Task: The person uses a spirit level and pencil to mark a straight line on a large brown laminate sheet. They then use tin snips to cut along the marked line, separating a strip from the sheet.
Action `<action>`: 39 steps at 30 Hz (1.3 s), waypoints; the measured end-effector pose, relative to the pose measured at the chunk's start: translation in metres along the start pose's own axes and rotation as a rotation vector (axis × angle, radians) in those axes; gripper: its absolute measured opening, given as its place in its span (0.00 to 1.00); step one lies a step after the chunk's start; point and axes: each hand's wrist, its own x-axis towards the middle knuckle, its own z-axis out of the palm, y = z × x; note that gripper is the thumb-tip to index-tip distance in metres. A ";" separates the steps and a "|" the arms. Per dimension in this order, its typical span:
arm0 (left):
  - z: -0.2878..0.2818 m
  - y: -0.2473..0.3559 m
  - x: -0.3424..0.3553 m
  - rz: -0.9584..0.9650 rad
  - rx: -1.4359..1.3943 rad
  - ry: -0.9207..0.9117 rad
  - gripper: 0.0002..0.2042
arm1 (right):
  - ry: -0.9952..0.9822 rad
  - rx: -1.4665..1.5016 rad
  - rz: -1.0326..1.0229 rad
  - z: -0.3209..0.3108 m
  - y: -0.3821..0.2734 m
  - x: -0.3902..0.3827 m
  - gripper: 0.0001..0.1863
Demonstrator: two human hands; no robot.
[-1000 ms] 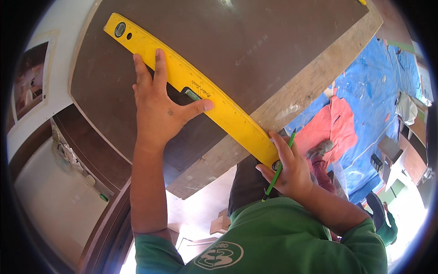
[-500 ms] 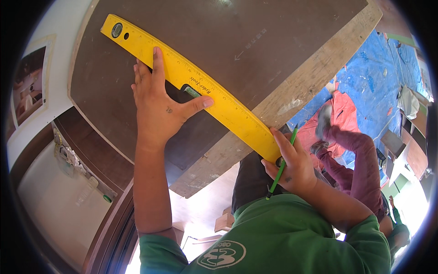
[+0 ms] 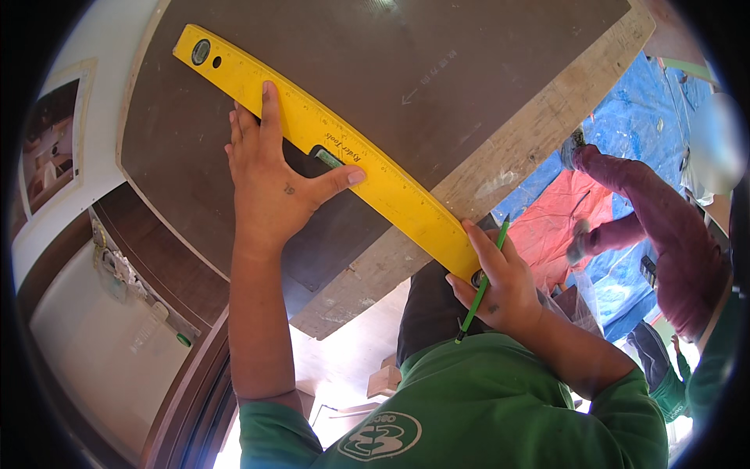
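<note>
A long yellow spirit level (image 3: 391, 191) lies slantwise across a dark brown board (image 3: 453, 102), its near end reaching past the board's pale edge. My left hand (image 3: 262, 168) rests with spread fingers against it; the index fingertip and thumb press on its face, and the other fingers touch the board. At the near end, my right hand (image 3: 508, 285) is closed round the level's tip. A green pencil (image 3: 478, 301) is also held in that hand, dark point upward. The right hand's lower fingers are partly hidden.
A bare wood strip (image 3: 539, 102) runs along the board's edge. To the right, a person in maroon trousers (image 3: 687, 234) stands on blue sheeting (image 3: 617, 102) with a red sheet (image 3: 558, 211). Another person in green (image 3: 672, 391) is farther off. A brown frame (image 3: 183, 375) stands at left.
The person in maroon trousers has stepped to the right, uncovering more of the red sheet. My hands, the level and the pencil stay where they were.
</note>
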 end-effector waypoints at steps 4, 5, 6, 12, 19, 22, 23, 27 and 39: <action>-0.001 0.001 0.001 0.014 -0.012 0.001 0.74 | 0.010 0.007 -0.001 0.000 0.000 0.000 0.46; -0.002 0.001 0.001 0.012 -0.016 -0.002 0.74 | 0.012 0.010 -0.003 0.000 0.000 0.000 0.46; -0.003 0.002 0.001 0.010 -0.022 0.000 0.73 | 0.018 0.011 -0.003 0.000 0.000 0.001 0.46; -0.005 0.005 0.000 -0.010 -0.050 -0.013 0.71 | 0.009 0.030 0.005 0.001 0.002 -0.001 0.46; -0.010 0.007 0.001 -0.020 -0.057 -0.024 0.72 | 0.018 0.007 -0.025 0.001 0.001 0.001 0.47; -0.010 0.008 0.001 -0.023 -0.047 -0.026 0.73 | 0.012 0.006 -0.036 0.001 0.001 0.001 0.48; -0.009 0.008 0.001 -0.026 -0.039 -0.028 0.73 | 0.010 0.009 -0.034 0.001 0.002 0.001 0.48; -0.008 0.008 0.002 -0.034 -0.042 -0.034 0.74 | 0.007 0.009 -0.044 0.000 0.003 0.000 0.48; -0.004 0.006 0.000 -0.045 -0.036 -0.032 0.74 | 0.000 0.029 -0.053 -0.001 0.003 0.001 0.48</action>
